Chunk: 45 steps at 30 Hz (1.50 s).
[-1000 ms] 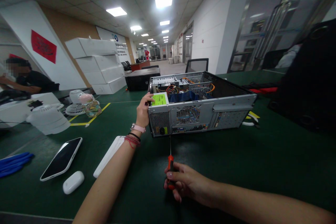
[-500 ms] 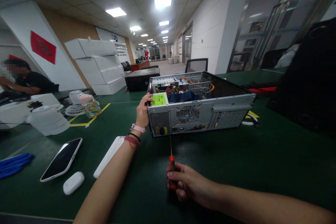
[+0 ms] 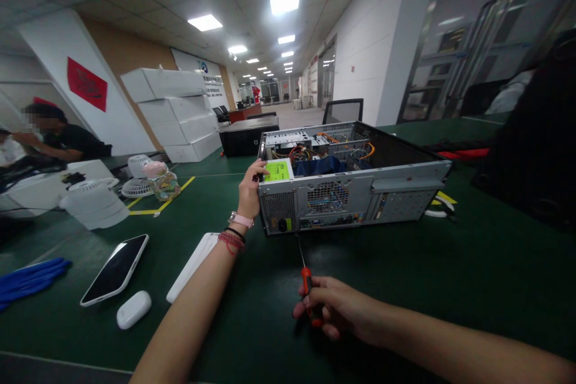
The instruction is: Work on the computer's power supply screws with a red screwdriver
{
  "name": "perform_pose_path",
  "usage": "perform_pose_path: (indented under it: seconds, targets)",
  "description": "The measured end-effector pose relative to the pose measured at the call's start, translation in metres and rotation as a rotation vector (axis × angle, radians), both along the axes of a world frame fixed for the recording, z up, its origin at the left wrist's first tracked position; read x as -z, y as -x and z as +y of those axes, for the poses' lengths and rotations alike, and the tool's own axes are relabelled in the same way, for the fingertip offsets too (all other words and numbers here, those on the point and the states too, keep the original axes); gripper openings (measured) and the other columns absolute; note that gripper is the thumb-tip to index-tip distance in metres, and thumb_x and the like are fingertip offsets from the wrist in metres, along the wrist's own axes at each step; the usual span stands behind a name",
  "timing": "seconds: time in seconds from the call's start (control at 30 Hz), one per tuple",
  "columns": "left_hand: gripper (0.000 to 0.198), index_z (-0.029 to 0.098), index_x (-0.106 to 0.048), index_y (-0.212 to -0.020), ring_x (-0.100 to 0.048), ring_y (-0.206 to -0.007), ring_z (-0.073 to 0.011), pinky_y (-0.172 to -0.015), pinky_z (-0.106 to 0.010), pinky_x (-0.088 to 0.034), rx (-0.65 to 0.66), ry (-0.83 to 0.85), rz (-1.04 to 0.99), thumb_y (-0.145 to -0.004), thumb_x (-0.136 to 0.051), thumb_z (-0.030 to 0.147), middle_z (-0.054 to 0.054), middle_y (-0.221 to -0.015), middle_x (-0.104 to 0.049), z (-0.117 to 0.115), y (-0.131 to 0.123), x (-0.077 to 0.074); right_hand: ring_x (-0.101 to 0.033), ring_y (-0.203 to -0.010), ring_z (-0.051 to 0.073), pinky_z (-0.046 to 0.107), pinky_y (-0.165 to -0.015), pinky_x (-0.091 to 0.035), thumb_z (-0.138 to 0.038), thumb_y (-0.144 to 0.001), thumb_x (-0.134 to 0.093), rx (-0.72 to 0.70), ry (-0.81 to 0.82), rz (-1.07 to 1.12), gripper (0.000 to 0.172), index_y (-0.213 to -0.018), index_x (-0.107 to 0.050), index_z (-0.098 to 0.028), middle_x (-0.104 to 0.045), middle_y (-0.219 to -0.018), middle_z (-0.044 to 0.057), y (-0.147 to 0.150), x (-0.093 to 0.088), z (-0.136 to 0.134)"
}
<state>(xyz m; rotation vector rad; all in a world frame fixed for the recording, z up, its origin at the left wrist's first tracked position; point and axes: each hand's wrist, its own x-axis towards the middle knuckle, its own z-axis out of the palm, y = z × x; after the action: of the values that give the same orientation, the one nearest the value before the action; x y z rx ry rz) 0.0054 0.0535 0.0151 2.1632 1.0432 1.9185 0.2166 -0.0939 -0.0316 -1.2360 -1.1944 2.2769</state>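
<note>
An opened computer case [image 3: 360, 203] lies on its side with its back panel facing me, cables and parts visible inside. My left hand [image 3: 252, 186] is closed over its near left corner, fingers on the top edge beside the power supply [image 3: 278, 170] with a yellow-green label. Below, my right hand [image 3: 335, 306] grips a red-and-black screwdriver [image 3: 307, 282] by the handle. Its thin shaft points up and away, leaning left, with the tip at the lower edge of the back panel. Whether the tip sits in a screw is too small to tell.
The green table [image 3: 252, 324] carries a phone [image 3: 116, 269], a white earbud case [image 3: 134, 310], a white slab [image 3: 193, 264], blue gloves [image 3: 33, 279] and small fans [image 3: 94, 201] at left. White boxes [image 3: 180, 114] stand behind. A person [image 3: 67, 132] sits far left.
The screwdriver has tilted, its handle swinging right with my right hand while the tip stays near the panel's lower edge. My left hand keeps its place on the case. The view has shifted slightly.
</note>
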Motion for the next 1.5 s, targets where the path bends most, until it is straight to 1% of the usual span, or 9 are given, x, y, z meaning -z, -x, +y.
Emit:
perform_pose_path:
  seconds: [0.17,0.37,0.53,0.7,0.93,1.13,1.27,1.37,1.5]
  targets:
    - [0.044,0.019,-0.057,-0.086,-0.048,-0.121,-0.0231,-0.103,-0.041,-0.036,0.007,0.008,-0.014,-0.089,-0.024,0.047,-0.009,-0.114,-0.061,-0.001,0.000,0.000,-0.045,-0.035,0.005,0.018,-0.038,-0.029,-0.022,-0.069,-0.050,-0.020,0.023,0.047,0.032,-0.100,-0.041,-0.017,-0.068,-0.076,0.003,-0.008,0.009,0.004]
    - [0.047,0.019,-0.056,-0.085,-0.048,-0.121,-0.0230,-0.103,-0.043,-0.036,-0.031,0.013,0.016,-0.089,-0.020,0.049,-0.010,-0.114,-0.061,-0.004,-0.001,-0.003,-0.053,-0.044,0.006,0.018,-0.043,-0.033,-0.024,-0.069,-0.057,-0.108,0.065,0.159,0.032,-0.097,-0.048,-0.014,-0.067,-0.078,0.004,-0.015,0.016,0.009]
    - [0.047,0.019,-0.056,-0.086,-0.048,-0.121,-0.0225,-0.104,-0.041,-0.036,-0.014,0.006,0.014,-0.090,-0.021,0.049,-0.010,-0.114,-0.061,-0.004,-0.001,-0.002,-0.060,-0.056,0.008,0.019,-0.050,-0.040,-0.017,-0.065,-0.054,-0.220,0.132,0.285,0.037,-0.102,-0.052,-0.011,-0.066,-0.086,0.007,-0.018,0.017,0.015]
    - [0.047,0.020,-0.056,-0.087,-0.048,-0.122,-0.0221,-0.103,-0.042,-0.036,-0.038,0.020,0.023,-0.090,-0.019,0.048,-0.008,-0.115,-0.060,-0.003,-0.001,-0.001,-0.063,-0.066,0.009,0.021,-0.057,-0.044,-0.017,-0.071,-0.057,-0.285,0.144,0.310,0.036,-0.106,-0.052,-0.013,-0.065,-0.096,0.008,-0.020,0.018,0.019]
    - [0.048,0.019,-0.057,-0.085,-0.049,-0.121,-0.0230,-0.104,-0.042,-0.035,-0.004,0.008,0.002,-0.089,-0.021,0.052,-0.009,-0.114,-0.061,-0.002,-0.001,-0.001,-0.058,-0.052,0.007,0.020,-0.049,-0.040,-0.027,-0.070,-0.068,-0.258,0.091,0.283,0.039,-0.102,-0.048,-0.016,-0.063,-0.077,0.000,-0.020,0.017,0.018]
    - [0.048,0.019,-0.057,-0.086,-0.048,-0.123,-0.0227,-0.105,-0.043,-0.035,-0.041,0.023,0.015,-0.090,-0.020,0.049,-0.008,-0.115,-0.061,-0.002,0.000,0.000,-0.053,-0.044,0.005,0.020,-0.049,-0.041,-0.032,-0.070,-0.070,-0.218,0.053,0.266,0.041,-0.098,-0.045,-0.018,-0.057,-0.064,-0.006,-0.019,0.022,0.016]
    - [0.047,0.019,-0.057,-0.086,-0.047,-0.124,-0.0223,-0.105,-0.042,-0.035,-0.045,0.023,0.018,-0.091,-0.019,0.046,-0.008,-0.115,-0.061,-0.002,0.000,-0.001,-0.057,-0.048,0.007,0.019,-0.046,-0.039,-0.035,-0.070,-0.069,-0.239,0.048,0.283,0.040,-0.094,-0.042,-0.018,-0.063,-0.074,-0.001,-0.018,0.021,0.017]
    - [0.046,0.020,-0.057,-0.085,-0.047,-0.123,-0.0223,-0.105,-0.042,-0.035,-0.042,0.023,0.013,-0.091,-0.020,0.046,-0.007,-0.114,-0.061,-0.003,-0.001,-0.001,-0.056,-0.046,0.006,0.017,-0.042,-0.036,-0.034,-0.074,-0.065,-0.264,0.048,0.302,0.037,-0.094,-0.039,-0.019,-0.067,-0.085,0.005,-0.018,0.018,0.017]
    - [0.046,0.020,-0.057,-0.085,-0.047,-0.123,-0.0227,-0.104,-0.043,-0.035,-0.043,0.026,0.016,-0.090,-0.020,0.046,-0.007,-0.114,-0.061,-0.004,-0.001,-0.002,-0.058,-0.047,0.007,0.017,-0.042,-0.036,-0.034,-0.077,-0.061,-0.286,0.050,0.303,0.034,-0.096,-0.037,-0.020,-0.069,-0.086,0.008,-0.018,0.019,0.017]
